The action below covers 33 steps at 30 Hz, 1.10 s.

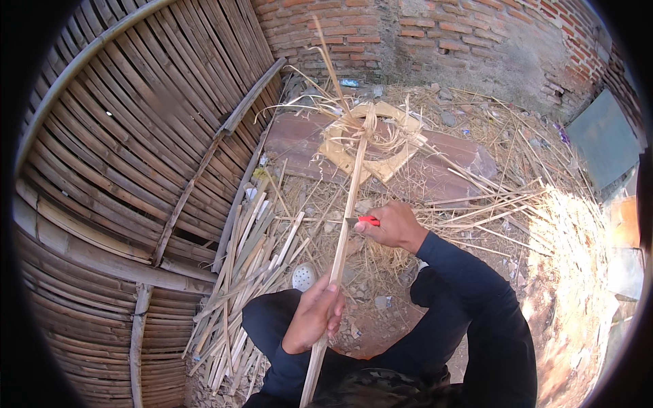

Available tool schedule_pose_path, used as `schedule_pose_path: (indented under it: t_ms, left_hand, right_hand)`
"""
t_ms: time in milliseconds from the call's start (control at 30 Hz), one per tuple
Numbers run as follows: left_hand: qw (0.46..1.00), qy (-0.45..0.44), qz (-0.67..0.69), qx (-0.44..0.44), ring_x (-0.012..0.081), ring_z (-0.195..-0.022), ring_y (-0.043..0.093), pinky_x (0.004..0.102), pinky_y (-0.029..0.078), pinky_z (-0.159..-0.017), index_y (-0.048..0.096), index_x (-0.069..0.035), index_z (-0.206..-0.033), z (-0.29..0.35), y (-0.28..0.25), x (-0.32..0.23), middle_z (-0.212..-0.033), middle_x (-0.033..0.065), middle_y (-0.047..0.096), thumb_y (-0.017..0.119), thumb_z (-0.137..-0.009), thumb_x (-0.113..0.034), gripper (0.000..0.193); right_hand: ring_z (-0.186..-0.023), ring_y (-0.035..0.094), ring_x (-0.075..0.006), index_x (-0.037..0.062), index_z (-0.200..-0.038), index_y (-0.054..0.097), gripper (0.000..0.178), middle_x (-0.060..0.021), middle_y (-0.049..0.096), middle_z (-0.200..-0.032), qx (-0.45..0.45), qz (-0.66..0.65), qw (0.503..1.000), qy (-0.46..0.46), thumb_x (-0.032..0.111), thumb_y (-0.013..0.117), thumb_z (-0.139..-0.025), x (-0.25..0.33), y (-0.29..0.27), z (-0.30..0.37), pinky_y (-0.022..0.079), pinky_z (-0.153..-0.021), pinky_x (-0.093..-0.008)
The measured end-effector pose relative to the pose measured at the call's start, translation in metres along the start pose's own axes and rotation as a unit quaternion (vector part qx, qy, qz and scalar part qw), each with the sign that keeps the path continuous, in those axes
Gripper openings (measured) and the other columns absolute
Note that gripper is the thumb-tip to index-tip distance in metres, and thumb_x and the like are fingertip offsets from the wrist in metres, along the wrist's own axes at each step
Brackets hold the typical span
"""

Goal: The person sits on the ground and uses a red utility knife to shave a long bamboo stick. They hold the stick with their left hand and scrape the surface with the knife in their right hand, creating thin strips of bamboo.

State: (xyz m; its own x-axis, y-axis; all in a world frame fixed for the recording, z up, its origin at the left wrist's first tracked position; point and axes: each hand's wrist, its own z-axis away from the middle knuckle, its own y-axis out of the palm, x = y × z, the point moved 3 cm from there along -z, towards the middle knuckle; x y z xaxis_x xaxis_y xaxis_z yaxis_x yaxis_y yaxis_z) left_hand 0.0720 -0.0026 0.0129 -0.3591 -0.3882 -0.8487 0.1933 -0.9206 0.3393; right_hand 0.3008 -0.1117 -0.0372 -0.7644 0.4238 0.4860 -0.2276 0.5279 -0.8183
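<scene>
A long pale bamboo strip slants away from my lap, its far end over a yellowish ring-shaped piece littered with curled shavings. Wrapped round the strip's near part is my left hand, fingers closed. My right hand, closed too, grips a red-handled knife whose blade meets the strip around its middle. Most of the blade is hard to make out against the strip. Thin slivers stick up beyond the far end.
Split bamboo strips lie piled at my left beside a bamboo slat wall. A brown board lies under the ring. More thin sticks spread to the right. A brick wall closes the far side; a grey-green panel leans at right.
</scene>
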Motion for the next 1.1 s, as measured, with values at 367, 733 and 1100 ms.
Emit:
schedule_pose_path:
  t_ms: [367, 733, 1100]
  left_hand:
    - [1.0, -0.003, -0.012, 0.011, 0.0067, -0.05, 0.037, 0.02, 0.035, -0.042, 0.022, -0.012, -0.152, 0.01, 0.016, 0.013, -0.071, 0.0008, 0.041, 0.036, -0.105, -0.021, 0.05]
    - [0.999, 0.008, 0.039, -0.018, 0.0074, -0.048, 0.041, 0.0206, 0.037, -0.041, 0.026, -0.011, -0.151, 0.01, 0.006, 0.014, -0.072, 0.002, 0.046, 0.039, -0.103, -0.018, 0.05]
    - [0.987, 0.055, -0.143, -0.056, 0.0026, -0.053, 0.04, 0.0174, 0.035, -0.046, 0.023, -0.012, -0.153, 0.027, 0.018, 0.001, -0.072, -0.0021, 0.047, 0.04, -0.103, -0.015, 0.053]
  right_hand:
    - [-0.054, 0.061, -0.0344, 0.0048, -0.062, 0.066, 0.077, -0.0153, 0.059, -0.055, -0.131, 0.063, 0.981, 0.129, 0.076, 0.045, -0.082, -0.075, -0.021, -0.053, 0.047, -0.052, -0.0453]
    - [-0.055, 0.062, -0.0347, 0.0046, -0.062, 0.067, 0.079, -0.0168, 0.059, -0.055, 0.003, -0.006, 0.998, 0.068, 0.077, 0.043, -0.083, -0.012, -0.024, -0.027, 0.047, -0.053, -0.045]
    - [-0.044, 0.057, -0.0295, 0.0078, -0.056, 0.064, 0.077, -0.0101, 0.055, -0.046, -0.121, 0.071, 0.988, -0.069, 0.082, 0.052, -0.073, -0.01, -0.02, -0.026, 0.044, -0.045, -0.0386]
